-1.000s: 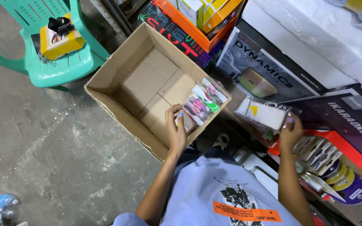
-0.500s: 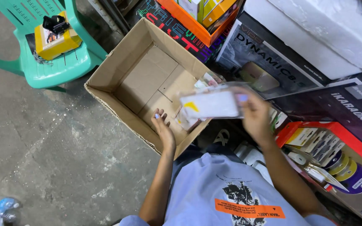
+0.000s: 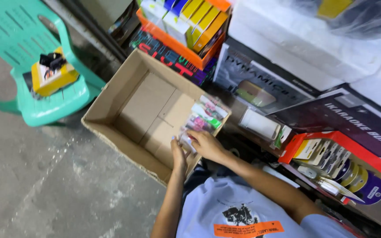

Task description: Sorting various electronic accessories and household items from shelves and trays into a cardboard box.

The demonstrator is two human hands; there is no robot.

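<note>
Hands met at the near right corner of an open cardboard box [image 3: 124,110] that stood on the grey concrete floor [image 3: 45,185] — the left hand [image 3: 178,155] upright with fingers straight against the stacked packets, the right hand [image 3: 207,145] curled over a small clear packet [image 3: 186,142] pinched between them. A row of colourful flat packets [image 3: 206,115] leaned against the box's right wall, touching the hands' packet, while the rest of the box floor lay bare. Nearby stood a green plastic chair [image 3: 18,48] bearing a yellow box [image 3: 51,77], and an orange tray of cartons [image 3: 186,26] sat behind the box.
</note>
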